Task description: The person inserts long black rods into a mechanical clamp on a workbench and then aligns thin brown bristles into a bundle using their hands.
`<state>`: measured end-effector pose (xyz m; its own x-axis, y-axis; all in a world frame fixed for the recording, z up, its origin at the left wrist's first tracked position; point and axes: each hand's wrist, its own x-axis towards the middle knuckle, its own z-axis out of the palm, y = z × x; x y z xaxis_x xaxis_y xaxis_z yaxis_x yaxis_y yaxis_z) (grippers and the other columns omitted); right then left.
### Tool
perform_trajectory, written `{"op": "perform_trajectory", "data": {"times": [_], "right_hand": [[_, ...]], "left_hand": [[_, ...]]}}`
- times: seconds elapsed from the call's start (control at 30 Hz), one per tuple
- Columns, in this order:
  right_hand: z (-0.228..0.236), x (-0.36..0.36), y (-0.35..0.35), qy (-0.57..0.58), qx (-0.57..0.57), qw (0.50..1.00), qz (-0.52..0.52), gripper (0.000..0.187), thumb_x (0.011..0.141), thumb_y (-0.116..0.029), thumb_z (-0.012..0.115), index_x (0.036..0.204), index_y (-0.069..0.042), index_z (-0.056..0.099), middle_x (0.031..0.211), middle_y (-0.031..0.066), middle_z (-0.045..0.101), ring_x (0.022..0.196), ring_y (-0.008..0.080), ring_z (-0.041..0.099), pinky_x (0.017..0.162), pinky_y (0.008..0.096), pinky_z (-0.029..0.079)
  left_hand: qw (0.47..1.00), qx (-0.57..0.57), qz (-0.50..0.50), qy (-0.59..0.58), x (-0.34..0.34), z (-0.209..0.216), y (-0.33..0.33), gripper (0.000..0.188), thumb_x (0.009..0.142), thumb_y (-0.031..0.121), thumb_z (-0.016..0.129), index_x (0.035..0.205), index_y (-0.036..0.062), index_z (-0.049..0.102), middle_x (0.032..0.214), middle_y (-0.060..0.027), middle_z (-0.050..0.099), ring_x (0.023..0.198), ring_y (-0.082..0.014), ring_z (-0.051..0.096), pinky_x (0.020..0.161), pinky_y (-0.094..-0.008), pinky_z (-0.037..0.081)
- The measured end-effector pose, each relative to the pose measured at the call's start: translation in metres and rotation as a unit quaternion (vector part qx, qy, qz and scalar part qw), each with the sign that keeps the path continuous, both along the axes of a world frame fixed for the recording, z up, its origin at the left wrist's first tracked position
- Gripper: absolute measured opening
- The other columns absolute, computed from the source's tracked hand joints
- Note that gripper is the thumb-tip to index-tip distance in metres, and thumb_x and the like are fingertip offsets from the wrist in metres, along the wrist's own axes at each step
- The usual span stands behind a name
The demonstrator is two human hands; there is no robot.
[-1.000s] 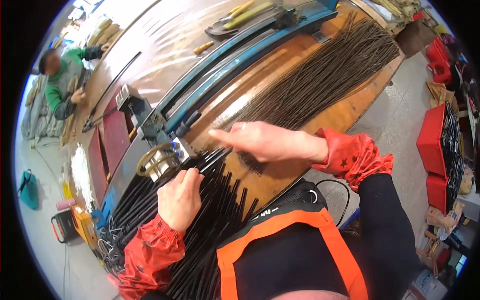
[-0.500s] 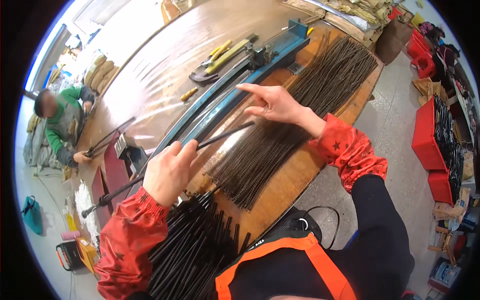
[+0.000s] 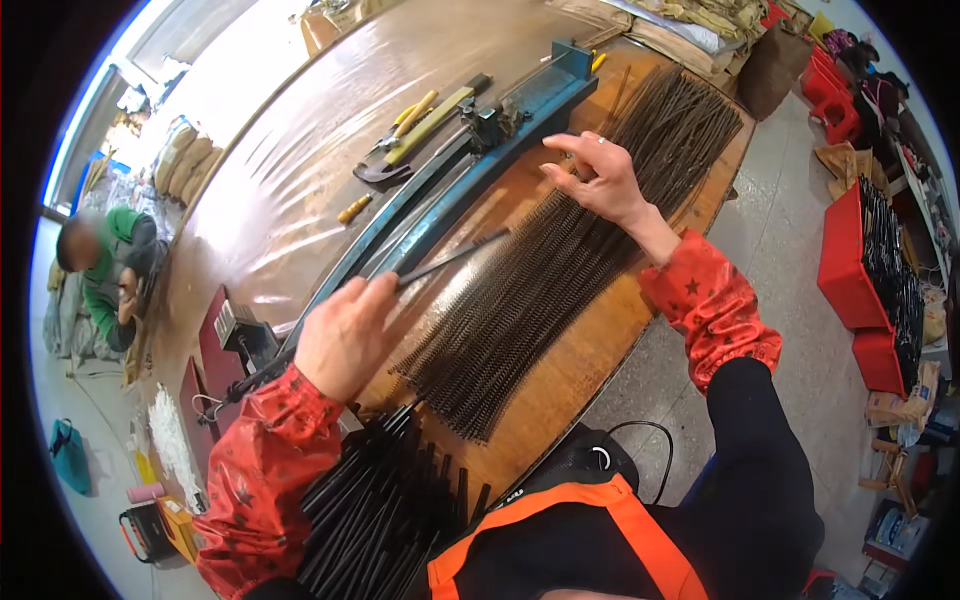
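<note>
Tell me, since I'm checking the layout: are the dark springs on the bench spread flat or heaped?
Spread flat: the springs lie side by side in one layer on the wooden bench.

A thin dark rod (image 3: 450, 262) is being held at its near end, slanting up and away from the worktop's (image 3: 580, 370) near edge toward the far right. Beside it a wide layer of dark ribbed rods (image 3: 560, 270) is lying flat and parallel, stretching diagonally toward the worktop's far right corner.
</note>
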<state>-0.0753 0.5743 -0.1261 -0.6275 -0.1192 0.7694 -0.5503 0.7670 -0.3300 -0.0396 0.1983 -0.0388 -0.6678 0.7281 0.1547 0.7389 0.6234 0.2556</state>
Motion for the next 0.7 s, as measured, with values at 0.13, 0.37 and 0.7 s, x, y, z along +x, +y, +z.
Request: {"op": "perform_trajectory", "data": {"times": [0.13,0.37,0.7], "right_hand": [[-0.013,0.003,-0.022,-0.011,-0.011,0.999,0.044,0.035,0.081,-0.022,0.079,0.112,-0.009,0.07,0.071,0.0056,0.06,0.065,0.0213,0.058,0.061,0.0341,0.05],[-0.008,0.007,-0.088,-0.082,-0.033,0.989,0.118,0.057,0.083,-0.019,0.077,0.135,-0.01,0.057,0.083,0.0055,0.062,0.083,0.0205,0.06,0.075,0.0355,0.052],[-0.004,0.051,-0.168,-0.124,-0.116,0.972,0.166,0.035,0.092,-0.022,0.067,0.126,-0.012,0.061,0.061,0.002,0.055,0.055,0.0168,0.057,0.058,0.0328,0.048]], "left_hand": [[0.999,-0.04,0.021,-0.022,0.001,-0.002,-0.003,0.024,0.09,0.007,0.061,0.114,0.0066,0.06,0.084,-0.0189,0.06,0.073,-0.0423,0.062,0.064,-0.0487,0.05],[0.997,-0.046,0.046,-0.028,0.002,-0.01,-0.017,0.025,0.091,0.008,0.062,0.116,0.0069,0.06,0.088,-0.0192,0.062,0.076,-0.0431,0.062,0.065,-0.0487,0.049],[0.991,0.076,0.085,0.074,0.022,0.015,-0.078,0.021,0.092,0.009,0.063,0.113,0.0057,0.064,0.087,-0.0167,0.064,0.075,-0.0373,0.065,0.064,-0.0417,0.051]]}}
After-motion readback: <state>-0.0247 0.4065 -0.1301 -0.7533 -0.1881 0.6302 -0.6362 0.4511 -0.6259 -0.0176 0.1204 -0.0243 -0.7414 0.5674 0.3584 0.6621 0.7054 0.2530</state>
